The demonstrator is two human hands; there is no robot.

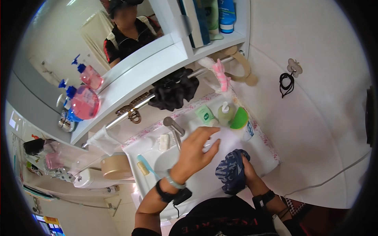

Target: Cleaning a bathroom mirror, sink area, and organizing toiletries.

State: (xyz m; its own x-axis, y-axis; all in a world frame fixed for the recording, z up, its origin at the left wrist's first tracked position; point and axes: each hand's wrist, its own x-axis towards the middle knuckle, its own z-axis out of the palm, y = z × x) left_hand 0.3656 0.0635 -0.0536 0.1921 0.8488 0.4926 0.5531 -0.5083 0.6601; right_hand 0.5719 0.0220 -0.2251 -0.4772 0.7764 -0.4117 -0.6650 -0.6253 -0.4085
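My left hand (pixel 198 151) reaches over the white sink (pixel 201 177), palm turned to the right. Its thumb and fingers are apart, with nothing visibly held. Just left of it rises the metal faucet (pixel 173 126). At the front right of the sink, my right hand (pixel 249 171) grips a dark blue bunched cloth (pixel 231 171) with a pale print. The gathered fabric looks like a cap or large scrunchie; its exact kind is unclear. Beyond my left hand stand a green pump bottle (pixel 225 115), a light green tube (pixel 204 113) and a container with a bright green lid (pixel 239 118).
A white soap bar (pixel 164 142) and a blue toothbrush (pixel 146 165) lie on the sink's left side. Above, a rail holds a black scrunchie (pixel 174 89) and a pink-bowed headband (pixel 221 74). Pink pump bottles (pixel 84 103) stand on the mirror cabinet's ledge. A cable (pixel 327 181) runs at right.
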